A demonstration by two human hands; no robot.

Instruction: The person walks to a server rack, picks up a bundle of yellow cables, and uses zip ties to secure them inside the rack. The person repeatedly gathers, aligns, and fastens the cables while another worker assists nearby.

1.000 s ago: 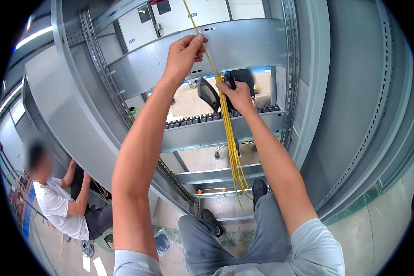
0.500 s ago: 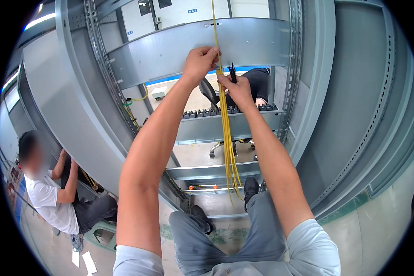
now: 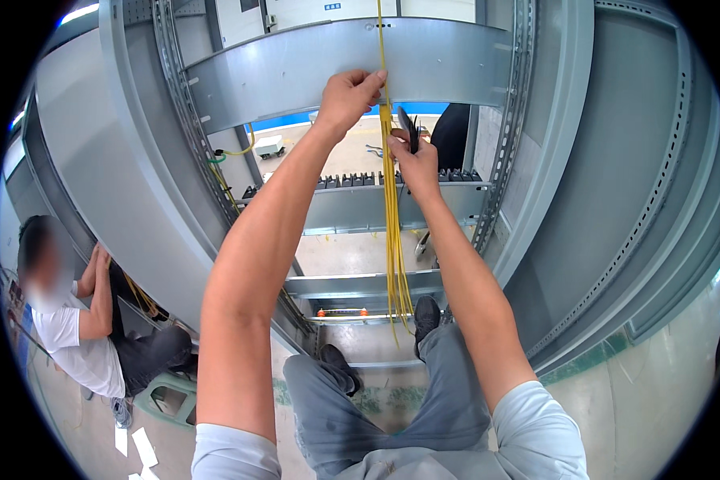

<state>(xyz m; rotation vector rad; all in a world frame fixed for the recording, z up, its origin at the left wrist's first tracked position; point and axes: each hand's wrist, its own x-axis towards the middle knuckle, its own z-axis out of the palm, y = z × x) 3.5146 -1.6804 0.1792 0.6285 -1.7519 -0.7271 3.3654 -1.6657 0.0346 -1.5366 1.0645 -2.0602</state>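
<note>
One yellow wire (image 3: pixel 382 48) in left hand (image 3: pixel 350 100); right hand (image 3: pixel 417 164) below

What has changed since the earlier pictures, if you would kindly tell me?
The left hand has moved down and slightly right across the metal plate, closer to the yellow bundle. The yellow wire it pinches, which slanted up to the left, now runs nearly upright. Nothing was visibly taken hold of or let go: the right hand stays at the bundle with its black pieces.
</note>
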